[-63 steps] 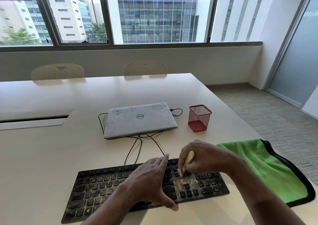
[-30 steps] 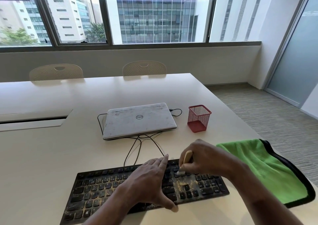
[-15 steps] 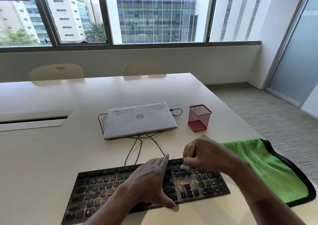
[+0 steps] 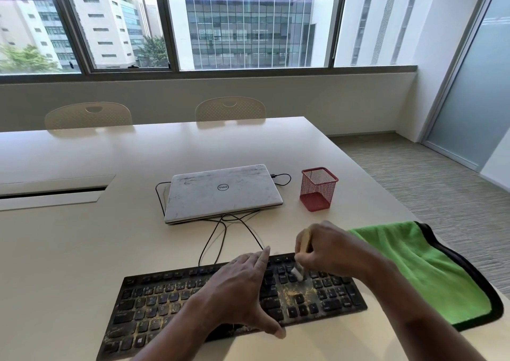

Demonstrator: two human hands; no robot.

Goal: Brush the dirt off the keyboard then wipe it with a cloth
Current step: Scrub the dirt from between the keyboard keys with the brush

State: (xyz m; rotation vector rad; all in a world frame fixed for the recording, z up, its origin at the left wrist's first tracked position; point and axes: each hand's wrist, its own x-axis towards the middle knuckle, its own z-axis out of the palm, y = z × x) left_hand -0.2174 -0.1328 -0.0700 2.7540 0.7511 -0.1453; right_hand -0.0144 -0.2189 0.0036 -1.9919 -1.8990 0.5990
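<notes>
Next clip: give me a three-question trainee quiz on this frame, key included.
1. True or false: the laptop is open.
2. The right hand holds: A) a pen B) a brush C) a sponge.
3. Fill in: the left hand rests on the ____.
Key: 1 false; 2 B; 3 keyboard.

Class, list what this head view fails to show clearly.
- Brush: handle mostly hidden in right hand, bristles blurred, head view.
- Keyboard: middle covered by left hand; legends too small, head view.
- Cloth: left part behind right forearm, head view.
</notes>
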